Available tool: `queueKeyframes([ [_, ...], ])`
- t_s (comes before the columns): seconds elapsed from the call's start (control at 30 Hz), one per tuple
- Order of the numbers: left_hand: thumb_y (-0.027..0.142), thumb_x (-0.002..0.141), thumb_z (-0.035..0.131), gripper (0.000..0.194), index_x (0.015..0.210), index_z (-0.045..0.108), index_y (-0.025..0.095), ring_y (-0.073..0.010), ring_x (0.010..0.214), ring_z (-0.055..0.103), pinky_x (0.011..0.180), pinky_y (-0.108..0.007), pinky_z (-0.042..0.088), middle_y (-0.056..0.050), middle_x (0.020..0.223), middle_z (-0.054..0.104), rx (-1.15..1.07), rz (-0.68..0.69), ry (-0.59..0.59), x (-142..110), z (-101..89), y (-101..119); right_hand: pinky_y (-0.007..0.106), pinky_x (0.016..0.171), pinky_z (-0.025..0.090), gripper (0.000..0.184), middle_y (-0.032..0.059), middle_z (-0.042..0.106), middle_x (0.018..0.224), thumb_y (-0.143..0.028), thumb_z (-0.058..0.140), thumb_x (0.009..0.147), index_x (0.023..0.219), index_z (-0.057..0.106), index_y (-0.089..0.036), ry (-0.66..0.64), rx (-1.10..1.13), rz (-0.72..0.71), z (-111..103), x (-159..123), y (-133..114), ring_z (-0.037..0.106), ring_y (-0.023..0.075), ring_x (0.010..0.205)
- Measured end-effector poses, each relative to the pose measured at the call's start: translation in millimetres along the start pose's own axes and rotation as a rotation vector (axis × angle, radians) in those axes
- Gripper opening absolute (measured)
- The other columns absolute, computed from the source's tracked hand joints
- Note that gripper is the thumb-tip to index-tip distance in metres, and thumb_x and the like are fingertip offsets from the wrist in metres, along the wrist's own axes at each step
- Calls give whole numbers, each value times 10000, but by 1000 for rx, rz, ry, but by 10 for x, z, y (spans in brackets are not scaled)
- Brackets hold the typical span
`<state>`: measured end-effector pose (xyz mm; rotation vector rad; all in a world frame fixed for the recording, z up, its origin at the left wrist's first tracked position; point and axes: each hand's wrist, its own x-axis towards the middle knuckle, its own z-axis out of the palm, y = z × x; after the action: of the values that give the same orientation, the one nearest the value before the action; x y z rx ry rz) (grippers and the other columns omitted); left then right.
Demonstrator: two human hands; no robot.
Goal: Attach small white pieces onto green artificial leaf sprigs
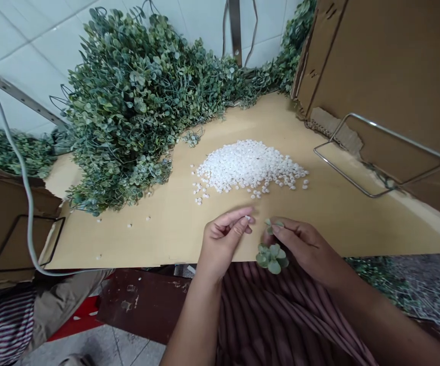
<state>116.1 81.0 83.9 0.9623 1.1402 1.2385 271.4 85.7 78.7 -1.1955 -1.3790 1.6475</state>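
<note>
My left hand (230,235) pinches a small white plastic piece between thumb and fingertips, near the front edge of the table. To its right, my right hand (299,241) is closed on a sprig of artificial leaves (272,258). The sprig's round green leaves hang below the fingers, and a few more show at the fingertips. The two hands are apart. Just beyond them lies a heap of small white plastic pieces (246,165), with several loose ones scattered at its near side.
A large pile of artificial greenery (128,96) fills the back left of the tan tabletop (136,244). Cardboard (395,76) with a metal wire frame (380,152) stands at right. A pale cable (21,162) hangs at left. Part of another person's clothing (9,325) shows at lower left.
</note>
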Motion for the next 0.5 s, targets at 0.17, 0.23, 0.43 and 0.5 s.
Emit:
queueKeyframes([
  [0.17,380,585,826,294,757,740,157,-91,586,604,639,-215,514,-19,634,681,-91,-62,-37,30,44,-59,119,496,358,463,-9,427,568,-543,465,785,603,476,-118,71,-19,-134,49,-26,14,397,16,531],
  [0.23,381,543,846,315,733,730,158,-89,577,605,628,-212,517,-12,640,682,-108,-77,-14,30,44,-75,120,501,357,448,-11,418,562,-524,460,788,591,452,-121,100,-16,-135,73,-25,28,389,17,532],
  [0.43,372,539,850,298,727,743,167,-92,558,608,590,-206,518,-11,626,690,-165,-90,-9,29,53,-133,127,521,342,468,-5,420,576,-539,463,792,583,434,-121,98,-20,-139,153,-11,47,382,21,562],
  [0.5,359,553,846,271,730,748,178,-90,544,608,583,-204,518,-4,605,686,-185,-86,-27,36,53,-146,129,525,340,471,-5,418,571,-536,459,793,574,432,-120,113,-33,-143,172,-11,49,386,21,560],
])
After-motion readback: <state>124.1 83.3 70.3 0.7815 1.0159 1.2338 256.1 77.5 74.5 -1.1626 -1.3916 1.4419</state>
